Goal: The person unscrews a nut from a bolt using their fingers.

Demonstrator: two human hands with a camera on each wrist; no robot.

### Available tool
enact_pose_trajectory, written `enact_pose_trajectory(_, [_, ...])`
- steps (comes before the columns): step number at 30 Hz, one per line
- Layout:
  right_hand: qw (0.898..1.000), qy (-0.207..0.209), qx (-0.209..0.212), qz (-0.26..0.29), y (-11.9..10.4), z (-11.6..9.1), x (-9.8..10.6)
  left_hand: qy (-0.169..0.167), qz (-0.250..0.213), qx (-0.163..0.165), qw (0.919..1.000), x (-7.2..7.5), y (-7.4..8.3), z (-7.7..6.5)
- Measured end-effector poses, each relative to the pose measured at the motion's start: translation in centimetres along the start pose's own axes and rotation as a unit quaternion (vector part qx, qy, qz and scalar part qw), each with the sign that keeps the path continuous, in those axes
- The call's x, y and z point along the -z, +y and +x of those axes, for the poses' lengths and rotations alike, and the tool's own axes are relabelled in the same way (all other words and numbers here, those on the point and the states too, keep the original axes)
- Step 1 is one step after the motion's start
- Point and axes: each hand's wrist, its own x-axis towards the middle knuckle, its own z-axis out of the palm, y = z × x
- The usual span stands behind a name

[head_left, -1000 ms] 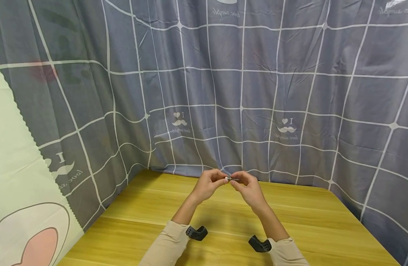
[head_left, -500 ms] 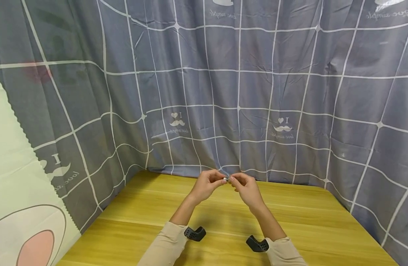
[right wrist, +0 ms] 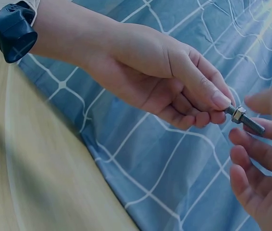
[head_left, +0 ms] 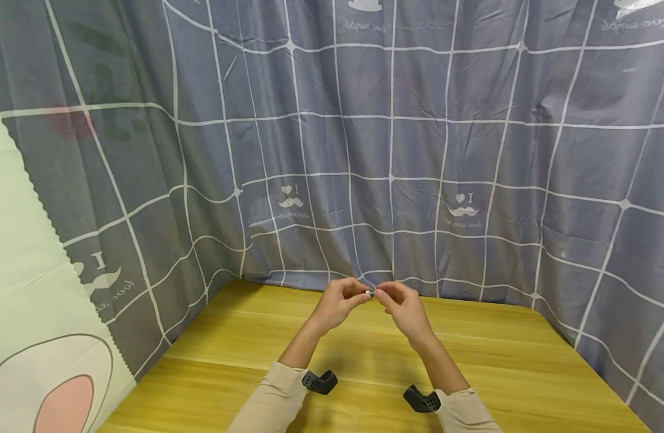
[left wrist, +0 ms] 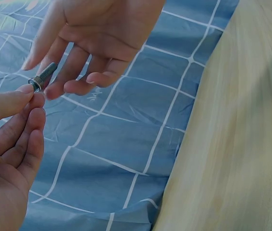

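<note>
Now R fingers (head_left: 387, 299) hide bolt (right wrist: 245, 120) end in head view, unlike b4.

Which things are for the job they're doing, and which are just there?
For the job:
bolt
nut, around the bolt
left hand, pinching the bolt's end
right hand, close to the bolt

Just there:
wooden-looking table
checked curtain
pale green cloth
black gadgets at the wrists

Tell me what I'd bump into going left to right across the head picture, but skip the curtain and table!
Pale green cloth → left hand → small metal bolt → right hand.
</note>
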Motion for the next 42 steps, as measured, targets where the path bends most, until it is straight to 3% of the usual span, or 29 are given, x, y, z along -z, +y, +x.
enact_pose_trajectory(11, [1.000,0.008,0.015,-0.007,0.07,0.13,0.03,-0.003,0.006,0.003,1.0000,0.09,0.14,0.00])
enact_pose_trajectory(17, [1.000,0.011,0.002,-0.019,0.25,0.06,-0.01,-0.006,-0.002,-0.004,1.0000,-0.01,-0.05,0.01])
enact_pose_trajectory(28, [1.000,-0.007,0.021,0.000,0.26,0.22,0.14,-0.003,0.002,-0.004,1.0000,0.01,-0.31,0.14])
enact_pose_trajectory(35, [1.000,0.002,0.004,-0.003,0.38,0.29,-0.02,-0.002,-0.005,-0.009,0.9999,0.08,-0.39,0.17])
enact_pose_trajectory(42, [1.000,0.000,0.019,0.002,0.34,0.25,0.03,-0.003,0.002,-0.007,1.0000,0.06,-0.19,0.14])
